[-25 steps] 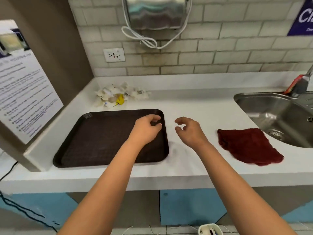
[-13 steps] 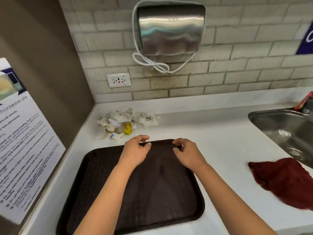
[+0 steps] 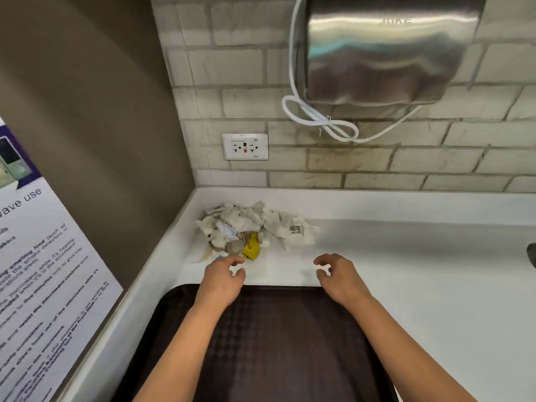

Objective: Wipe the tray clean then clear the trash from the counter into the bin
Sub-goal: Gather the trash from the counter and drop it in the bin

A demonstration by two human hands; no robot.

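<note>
Both hands hold nothing. The left hand [image 3: 222, 281] hovers past the far rim of the tray, fingers loosely curled and parted, its fingertips just short of the trash pile. The right hand [image 3: 340, 278] hovers level with it at 3 o'clock, fingers likewise curled and apart, over bare white counter [image 3: 420, 285].

The dark brown tray [image 3: 284, 338] lies under both forearms at 6 o'clock, its textured surface bare. The trash pile [image 3: 252, 227] sits at 12 o'clock from the left hand, in the counter's back corner against the upstand: crumpled white paper napkins, a yellow scrap [image 3: 251, 250] at its near edge, and a small piece of foil toward its right end.

On the brick-tiled wall, a white double power outlet [image 3: 245, 146] is at 12 o'clock above the pile. At 1 o'clock hangs a stainless hand dryer [image 3: 385, 53] with embossed lettering too faint to read, and a looped white cord [image 3: 322, 123] below it. At 9 o'clock a poster [image 3: 37, 271] on the brown side panel shows "wave use"; its smaller text is unreadable.
</note>
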